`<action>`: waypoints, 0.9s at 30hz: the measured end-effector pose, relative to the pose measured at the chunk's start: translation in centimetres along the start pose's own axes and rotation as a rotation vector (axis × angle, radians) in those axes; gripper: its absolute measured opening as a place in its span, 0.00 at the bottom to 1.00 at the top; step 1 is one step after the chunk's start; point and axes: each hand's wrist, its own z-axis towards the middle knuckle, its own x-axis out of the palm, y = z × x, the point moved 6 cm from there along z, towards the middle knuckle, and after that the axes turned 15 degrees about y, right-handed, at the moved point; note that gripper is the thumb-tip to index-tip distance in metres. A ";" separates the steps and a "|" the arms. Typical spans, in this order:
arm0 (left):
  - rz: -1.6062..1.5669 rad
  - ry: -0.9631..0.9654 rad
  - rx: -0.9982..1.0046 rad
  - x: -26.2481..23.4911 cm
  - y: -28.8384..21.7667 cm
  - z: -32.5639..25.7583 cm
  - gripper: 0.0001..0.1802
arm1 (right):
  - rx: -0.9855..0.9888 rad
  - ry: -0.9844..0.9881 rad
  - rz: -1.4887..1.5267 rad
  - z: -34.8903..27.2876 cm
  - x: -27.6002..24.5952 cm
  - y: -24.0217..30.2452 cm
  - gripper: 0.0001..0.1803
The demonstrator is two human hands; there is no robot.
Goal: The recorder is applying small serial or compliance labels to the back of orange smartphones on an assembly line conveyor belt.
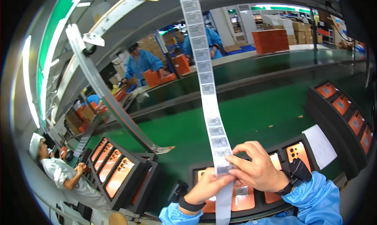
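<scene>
Green surface is stretching behind a long white label strip.
At left, black trays are holding orange phones; next, the left hand is clamping the strip in its grip, thumb and fingers together; the right hand is pinching it just above, thumb and forefinger together; beneath both, a phone-filled tray is lying; rightward, a white sheet is resting.

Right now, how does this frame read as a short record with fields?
Left hand: pinching the label strip, low down
Right hand: pinching the strip's right edge
Beneath hands: black tray holding orange phone-shaped pieces
Beside tray: white sheet
Work surface: green
Far left: co-worker in white
</scene>
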 end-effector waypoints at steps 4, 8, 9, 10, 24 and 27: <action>0.074 0.040 0.025 0.4 0.9 -0.1 0.11 | 0.030 0.040 0.209 -0.8 0.8 -0.7 0.15; 0.184 -0.051 0.020 1.4 0.4 -0.1 0.12 | 0.054 0.069 0.330 -1.0 1.4 -1.3 0.15; 0.177 -0.053 0.019 1.5 0.6 -0.1 0.12 | 0.021 0.054 0.305 -1.1 1.5 -1.3 0.14; 0.016 -0.094 0.007 1.1 1.0 -0.2 0.14 | -0.014 0.036 0.282 -1.0 1.7 -1.2 0.14; -0.450 -0.430 0.040 0.6 3.5 -2.0 0.18 | -0.157 -0.100 -0.139 -1.5 2.2 2.2 0.12; -0.464 -0.474 0.068 0.4 3.2 -2.4 0.17 | -0.193 -0.104 -0.288 -1.4 2.6 2.9 0.12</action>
